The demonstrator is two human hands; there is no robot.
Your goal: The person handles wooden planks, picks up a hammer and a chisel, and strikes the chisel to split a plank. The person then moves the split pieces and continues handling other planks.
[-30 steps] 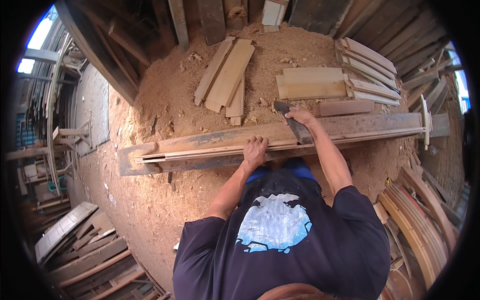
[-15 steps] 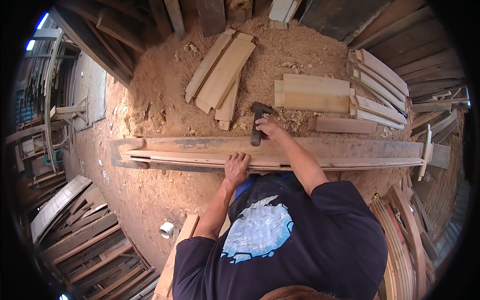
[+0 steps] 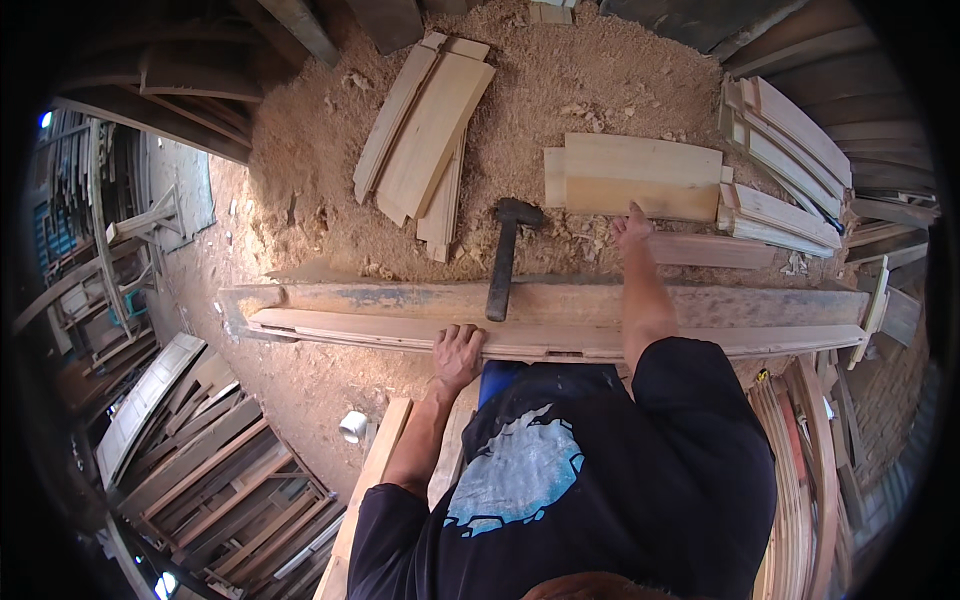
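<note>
A long weathered beam lies crosswise in front of me, with a thinner pale plank along its near side. My left hand sits on that plank, fingers bent over its near edge. A dark hammer lies across the beam, its head on the sawdust at the far side and no hand on it. My right hand is stretched out beyond the beam, fingers apart. Its fingertips are at the near edge of a flat pale board and hold nothing.
Sawdust covers the ground beyond the beam. A fan of pale boards lies far left, and stacked boards lie at the right. Old frames and slats pile up at the lower left, near a small metal can. Curved wood strips stand at the right.
My right hand let go of the hammer, which now lies across the beam, and reached right and farther out to the flat board. My left hand stays on the plank.
</note>
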